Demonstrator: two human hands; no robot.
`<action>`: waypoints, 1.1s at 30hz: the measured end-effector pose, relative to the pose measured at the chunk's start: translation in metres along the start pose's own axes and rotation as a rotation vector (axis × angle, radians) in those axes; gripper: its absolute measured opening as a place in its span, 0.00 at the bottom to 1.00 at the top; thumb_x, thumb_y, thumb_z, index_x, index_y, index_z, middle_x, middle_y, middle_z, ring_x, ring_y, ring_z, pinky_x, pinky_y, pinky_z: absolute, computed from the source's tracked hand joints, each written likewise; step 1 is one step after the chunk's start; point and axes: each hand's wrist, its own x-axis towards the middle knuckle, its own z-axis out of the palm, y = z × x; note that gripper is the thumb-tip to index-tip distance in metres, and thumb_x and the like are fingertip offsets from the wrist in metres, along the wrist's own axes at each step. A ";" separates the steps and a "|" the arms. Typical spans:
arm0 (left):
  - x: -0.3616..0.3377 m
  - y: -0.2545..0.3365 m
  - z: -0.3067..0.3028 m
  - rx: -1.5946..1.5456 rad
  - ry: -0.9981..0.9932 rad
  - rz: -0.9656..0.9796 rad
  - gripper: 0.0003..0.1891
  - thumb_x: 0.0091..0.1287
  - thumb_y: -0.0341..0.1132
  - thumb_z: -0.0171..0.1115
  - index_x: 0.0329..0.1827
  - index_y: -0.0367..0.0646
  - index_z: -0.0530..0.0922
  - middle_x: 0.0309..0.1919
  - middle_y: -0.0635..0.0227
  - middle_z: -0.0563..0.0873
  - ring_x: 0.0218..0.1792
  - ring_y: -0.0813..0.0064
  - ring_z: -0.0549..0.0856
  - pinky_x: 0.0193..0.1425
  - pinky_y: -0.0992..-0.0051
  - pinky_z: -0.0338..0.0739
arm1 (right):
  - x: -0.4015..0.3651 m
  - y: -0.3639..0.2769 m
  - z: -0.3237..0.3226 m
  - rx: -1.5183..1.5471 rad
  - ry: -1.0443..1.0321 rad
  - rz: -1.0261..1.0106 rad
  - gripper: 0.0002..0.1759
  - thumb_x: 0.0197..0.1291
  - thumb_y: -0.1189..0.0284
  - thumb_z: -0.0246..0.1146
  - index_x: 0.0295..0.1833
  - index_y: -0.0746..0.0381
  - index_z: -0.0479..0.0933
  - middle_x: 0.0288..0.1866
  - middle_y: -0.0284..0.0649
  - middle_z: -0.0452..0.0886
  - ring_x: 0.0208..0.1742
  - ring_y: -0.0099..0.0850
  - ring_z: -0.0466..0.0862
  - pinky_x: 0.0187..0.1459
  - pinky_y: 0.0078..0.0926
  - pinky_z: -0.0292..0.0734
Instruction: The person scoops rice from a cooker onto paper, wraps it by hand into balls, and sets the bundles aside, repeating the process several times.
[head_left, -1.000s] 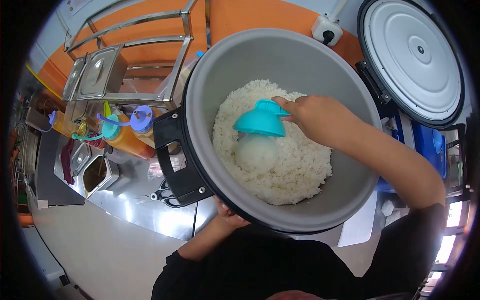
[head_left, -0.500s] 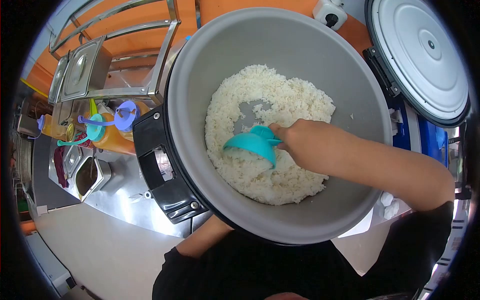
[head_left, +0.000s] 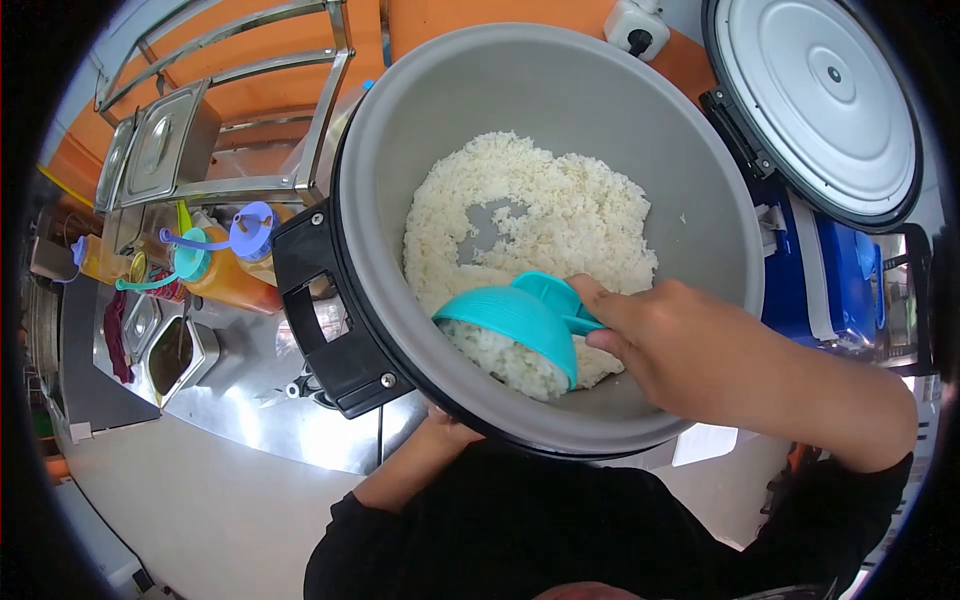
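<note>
My right hand (head_left: 650,335) is closed on the handle of a turquoise scoop (head_left: 515,315), shaped like a small bowl. The scoop is tilted and heaped with white rice, close to the near wall of a large rice cooker pot (head_left: 560,60). Cooked rice (head_left: 590,205) covers much of the pot's bottom, with a bare grey patch showing near the middle. Below the cooker's near left side is my left hand (head_left: 448,424), its fingers hidden by the rim, so its grip does not show.
The cooker's round lid (head_left: 820,90) stands raised at the right. A black side handle (head_left: 335,310) juts left. Pump bottles (head_left: 225,270), a metal container (head_left: 185,355) and a steel rack (head_left: 330,110) are on the left. A white plug (head_left: 637,30) is behind.
My right hand has brought the scoop up and nearer, toward the pot's near wall, with rice in it. More of my left hand shows below the rim.
</note>
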 end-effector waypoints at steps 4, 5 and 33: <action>0.004 0.001 -0.005 0.002 0.007 0.013 0.43 0.59 0.68 0.62 0.74 0.65 0.57 0.79 0.61 0.48 0.78 0.44 0.47 0.77 0.39 0.43 | 0.013 0.006 0.011 0.132 0.065 -0.047 0.23 0.70 0.69 0.55 0.66 0.71 0.69 0.39 0.61 0.83 0.41 0.51 0.86 0.47 0.41 0.80; 0.004 0.000 -0.007 0.002 0.010 0.023 0.43 0.59 0.68 0.62 0.74 0.65 0.57 0.79 0.61 0.48 0.78 0.44 0.47 0.77 0.39 0.43 | 0.021 0.009 0.017 0.128 0.069 -0.055 0.23 0.70 0.69 0.55 0.66 0.71 0.69 0.39 0.61 0.83 0.41 0.51 0.86 0.47 0.41 0.80; 0.048 0.091 -0.018 -0.071 -0.153 0.434 0.27 0.56 0.41 0.72 0.59 0.55 0.72 0.61 0.65 0.71 0.63 0.61 0.72 0.67 0.43 0.62 | -0.101 0.138 0.029 1.449 0.147 -0.330 0.09 0.71 0.67 0.54 0.45 0.62 0.69 0.31 0.32 0.72 0.22 0.19 0.68 0.22 0.19 0.65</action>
